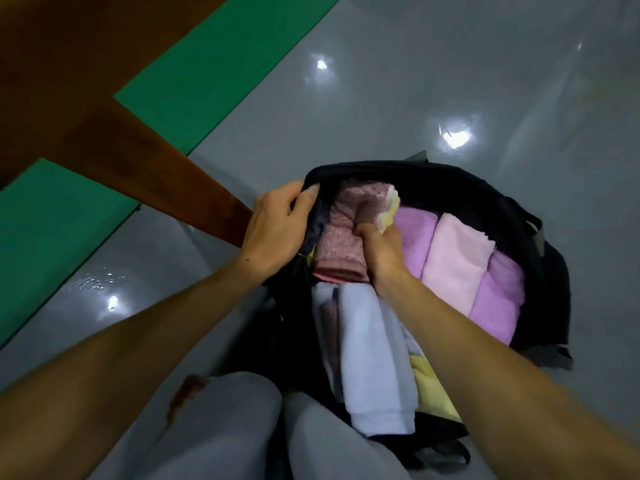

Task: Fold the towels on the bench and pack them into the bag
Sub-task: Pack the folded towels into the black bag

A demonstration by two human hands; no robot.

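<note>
Packing nearly done: bag [450,188] on floor, crammed with folded towels [450,258]. Left hand [273,230] pinching bag rim open; right hand [381,247] gripping, wedging mauve towel [341,244] inside. No unfolded towels visible on bench [114,143].

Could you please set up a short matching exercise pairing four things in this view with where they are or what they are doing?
Things:
1. left hand
2. right hand
3. purple towel
4. pale blue towel

States:
A. nearest the person's legs in the bag
B. grips the bag's rim
C. lies right of the right hand
D. pushes into the mauve towel

Pairs: 1-B, 2-D, 3-C, 4-A
</note>
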